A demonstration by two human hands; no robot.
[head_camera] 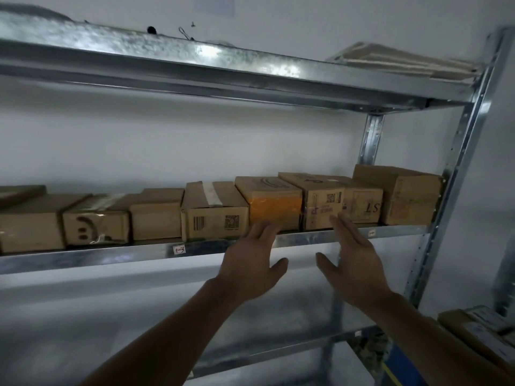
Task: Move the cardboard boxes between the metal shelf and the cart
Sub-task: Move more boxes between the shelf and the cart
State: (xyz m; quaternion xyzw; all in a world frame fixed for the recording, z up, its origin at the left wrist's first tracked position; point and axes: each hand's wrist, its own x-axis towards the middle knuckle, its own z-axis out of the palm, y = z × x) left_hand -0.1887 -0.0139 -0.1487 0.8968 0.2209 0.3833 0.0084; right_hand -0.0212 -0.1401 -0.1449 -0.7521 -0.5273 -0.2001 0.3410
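Several cardboard boxes stand in a row on the middle level of the metal shelf. Among them are a box with an orange front, a box with a QR label to its right, and a barcode box to its left. My left hand is raised with straight fingers just below the orange-fronted box, its fingertips at the shelf's front rail. My right hand is also spread flat, fingertips reaching the lower front of the QR-label box. Neither hand holds anything.
The shelf's right upright stands close to the last box. Flat pale sheets lie on the top level. More cardboard boxes sit at the lower right above a blue edge. The level below looks bare.
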